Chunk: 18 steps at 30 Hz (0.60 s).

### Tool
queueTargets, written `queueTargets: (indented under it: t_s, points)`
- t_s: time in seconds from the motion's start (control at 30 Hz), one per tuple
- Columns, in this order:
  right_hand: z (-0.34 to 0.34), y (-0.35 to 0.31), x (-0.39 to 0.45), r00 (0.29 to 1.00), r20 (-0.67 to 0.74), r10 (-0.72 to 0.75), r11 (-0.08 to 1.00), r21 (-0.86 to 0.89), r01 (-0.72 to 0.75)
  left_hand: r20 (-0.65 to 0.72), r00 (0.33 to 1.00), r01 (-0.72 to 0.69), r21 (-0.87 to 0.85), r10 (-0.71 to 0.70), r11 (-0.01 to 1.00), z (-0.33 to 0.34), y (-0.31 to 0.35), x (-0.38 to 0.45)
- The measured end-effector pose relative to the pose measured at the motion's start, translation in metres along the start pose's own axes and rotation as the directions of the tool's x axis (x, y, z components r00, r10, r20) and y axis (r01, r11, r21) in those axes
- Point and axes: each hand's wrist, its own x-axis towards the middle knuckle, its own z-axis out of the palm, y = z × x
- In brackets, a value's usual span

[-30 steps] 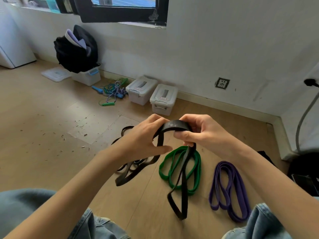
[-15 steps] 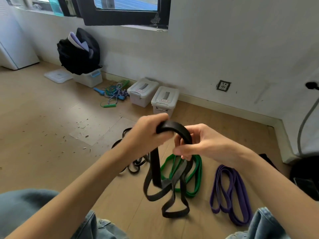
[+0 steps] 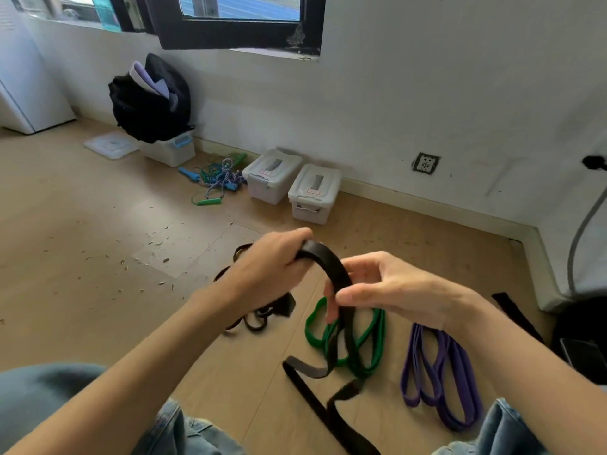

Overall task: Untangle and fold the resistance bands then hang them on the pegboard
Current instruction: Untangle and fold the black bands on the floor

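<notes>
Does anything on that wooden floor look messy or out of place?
Yes. Small flakes of debris lie scattered over the wooden floor on the left, and a tangle of blue and green skipping ropes sits loose by the wall beside two lidded white plastic boxes.

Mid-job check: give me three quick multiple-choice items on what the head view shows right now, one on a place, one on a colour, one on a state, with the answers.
1. Where does the green band lie?
A. on the floor between the thin black bands and the purple band
B. on a lidded box
C. on the window sill

2. What colour is the band that both hands hold?
A. green
B. purple
C. black

3. How do the two grey-lidded boxes by the wall stand?
A. lids off
B. lids on
C. tipped over

Answers: 1 A, it lies on the floor between the thin black bands and the purple band. 2 C, the left hand and right hand hold the black band. 3 B, both lids sit closed.
</notes>
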Motion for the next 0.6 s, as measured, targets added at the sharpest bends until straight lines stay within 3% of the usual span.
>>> queueTargets:
  t_s: [0.07, 0.17, 0.23, 0.3, 0.37, 0.43, 0.53, 0.6]
  points:
    - [0.009, 0.000, 0.006, 0.997, -0.077, -0.025, 0.994, -0.104, 0.017, 0.028, 0.997, -0.070, 0.132, 0.067, 0.989, 0.007, 0.009, 0.001]
    - [0.012, -0.004, 0.008, 0.977, -0.155, -0.147, 0.989, 0.004, 0.150, 0.010, 0.997, -0.077, 0.091, 0.076, 0.993, 0.015, -0.002, 0.000]
    - [0.004, -0.009, 0.004, 0.947, -0.216, -0.237, 0.954, 0.134, 0.269, 0.089, 0.996, -0.003, 0.097, -0.006, 0.995, 0.023, -0.018, -0.006]
    - [-0.009, -0.012, -0.002, 0.943, -0.209, -0.259, 0.937, 0.183, 0.298, 0.178, 0.970, 0.150, 0.100, -0.166, 0.984, 0.031, -0.035, -0.015]
    - [-0.020, -0.011, -0.005, 0.976, -0.104, -0.192, 0.972, 0.118, 0.204, 0.164, 0.953, 0.263, -0.040, -0.253, 0.964, 0.031, -0.041, -0.017]
    - [-0.024, -0.004, -0.007, 0.996, -0.046, -0.074, 0.996, 0.048, 0.076, 0.063, 0.970, 0.241, -0.154, -0.234, 0.958, 0.024, -0.036, -0.010]
    - [-0.016, 0.005, -0.003, 0.992, -0.123, -0.013, 0.999, 0.031, 0.017, 0.036, 0.994, 0.106, -0.053, -0.105, 0.993, 0.015, -0.023, -0.002]
    - [-0.007, 0.007, 0.001, 0.992, -0.128, 0.013, 0.996, -0.086, -0.024, 0.072, 0.995, 0.067, 0.010, -0.068, 0.998, 0.019, -0.017, 0.000]
